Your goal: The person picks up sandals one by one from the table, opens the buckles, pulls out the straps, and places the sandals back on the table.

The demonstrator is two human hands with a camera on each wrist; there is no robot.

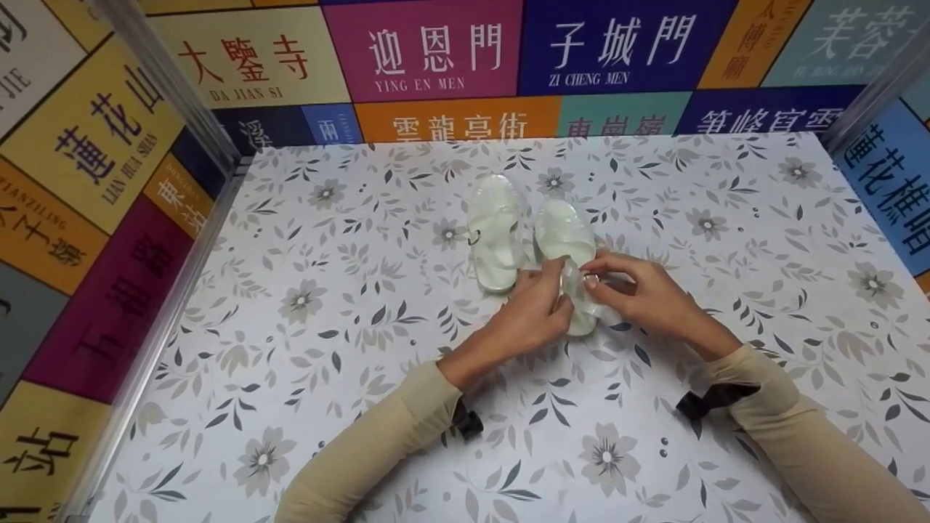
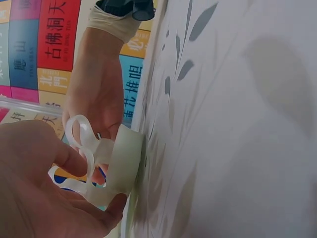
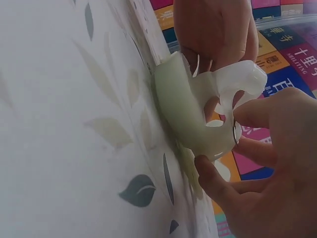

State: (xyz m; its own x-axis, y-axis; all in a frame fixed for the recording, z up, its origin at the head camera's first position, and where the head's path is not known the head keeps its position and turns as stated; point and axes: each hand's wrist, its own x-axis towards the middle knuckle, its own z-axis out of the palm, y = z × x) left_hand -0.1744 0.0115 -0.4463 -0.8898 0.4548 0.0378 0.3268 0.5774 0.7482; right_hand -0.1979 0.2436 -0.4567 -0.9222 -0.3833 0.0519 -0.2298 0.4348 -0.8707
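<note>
Hands, left [image 1: 534, 309] and right [image 1: 639, 294], pinch one sandal [image 1: 570, 250] of two.

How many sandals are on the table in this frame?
2. One sandal lies untouched on the floral table, to the left. The other sandal lies beside it to the right; the left hand and right hand hold its straps. None seems hidden.

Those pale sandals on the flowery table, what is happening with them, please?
A person works with both hands on the right sandal of a translucent pale green pair lying on the floral table. The left hand and the right hand pinch its strap near the heel end, where a small metal buckle shows. The left sandal lies untouched beside it, close but apart.
</note>
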